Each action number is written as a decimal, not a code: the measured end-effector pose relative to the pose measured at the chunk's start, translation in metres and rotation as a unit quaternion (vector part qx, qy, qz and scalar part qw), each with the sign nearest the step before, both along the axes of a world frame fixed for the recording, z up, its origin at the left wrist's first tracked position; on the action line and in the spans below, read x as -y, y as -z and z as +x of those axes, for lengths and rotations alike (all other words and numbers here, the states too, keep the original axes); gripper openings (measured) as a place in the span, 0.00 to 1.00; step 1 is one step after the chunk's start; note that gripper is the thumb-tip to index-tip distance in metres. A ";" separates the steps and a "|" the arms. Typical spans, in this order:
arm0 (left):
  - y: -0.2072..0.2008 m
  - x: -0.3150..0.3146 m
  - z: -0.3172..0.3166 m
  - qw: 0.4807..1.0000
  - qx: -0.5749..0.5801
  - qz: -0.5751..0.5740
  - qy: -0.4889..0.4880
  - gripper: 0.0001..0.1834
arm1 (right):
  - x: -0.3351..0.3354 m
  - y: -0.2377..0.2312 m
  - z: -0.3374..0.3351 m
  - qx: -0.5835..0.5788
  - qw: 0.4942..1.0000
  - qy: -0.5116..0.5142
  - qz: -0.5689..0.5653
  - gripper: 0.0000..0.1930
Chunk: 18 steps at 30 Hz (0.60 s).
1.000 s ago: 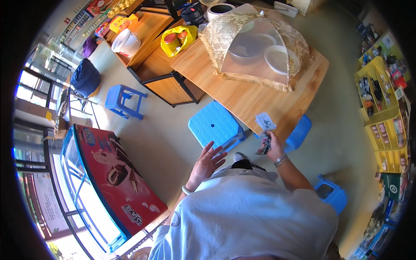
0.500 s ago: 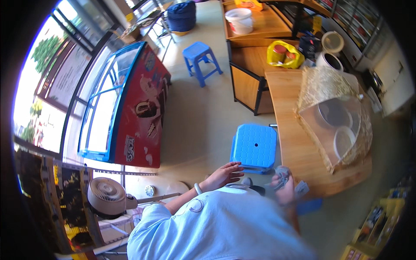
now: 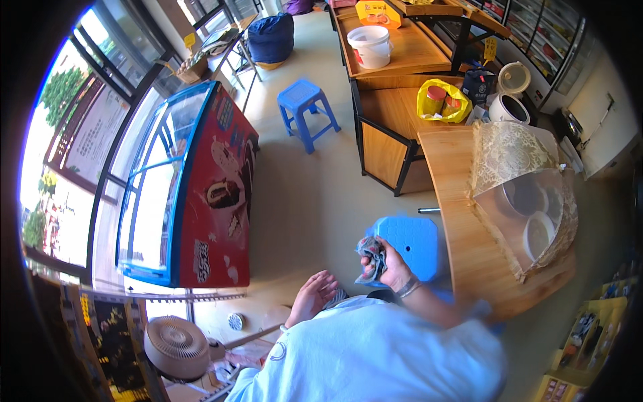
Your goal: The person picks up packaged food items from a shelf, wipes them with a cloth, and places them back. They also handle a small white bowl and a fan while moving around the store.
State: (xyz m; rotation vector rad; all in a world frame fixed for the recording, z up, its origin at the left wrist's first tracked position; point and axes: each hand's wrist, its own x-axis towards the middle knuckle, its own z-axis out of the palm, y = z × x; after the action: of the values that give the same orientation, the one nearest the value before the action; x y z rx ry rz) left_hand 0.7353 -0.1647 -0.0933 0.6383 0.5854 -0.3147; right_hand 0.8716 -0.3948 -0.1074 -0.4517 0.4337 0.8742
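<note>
Your right hand (image 3: 395, 269) grasps the crumpled grey cloth (image 3: 371, 261) near the blue stool (image 3: 420, 242) while your left hand (image 3: 313, 296) hangs empty, and the cloth, probably light, soft and limp, should hold best by its bunched middle.

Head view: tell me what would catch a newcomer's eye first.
Probably the red freezer on the left. Then the lace food cover on the wooden table at right. Near the middle, the right hand grips a crumpled grey bundle by the nearer blue stool.
</note>
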 end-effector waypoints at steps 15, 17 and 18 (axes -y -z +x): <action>-0.041 -0.218 0.131 0.989 0.057 0.132 0.019 0.13 | -0.182 -0.003 0.068 -0.048 0.998 0.045 -0.005 0.18; -0.032 -0.232 0.135 0.991 0.042 0.127 0.007 0.13 | -0.192 0.001 0.081 -0.071 0.996 0.048 0.010 0.20; -0.019 -0.238 0.139 0.992 0.039 0.116 0.010 0.12 | -0.194 0.003 0.089 -0.073 0.996 0.056 0.008 0.21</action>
State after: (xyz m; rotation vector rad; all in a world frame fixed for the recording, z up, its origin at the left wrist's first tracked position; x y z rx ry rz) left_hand 0.8747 0.0734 -0.0739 0.8766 0.5443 -0.2416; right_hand 0.9607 -0.2009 -0.1100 -0.3459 0.5797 0.8031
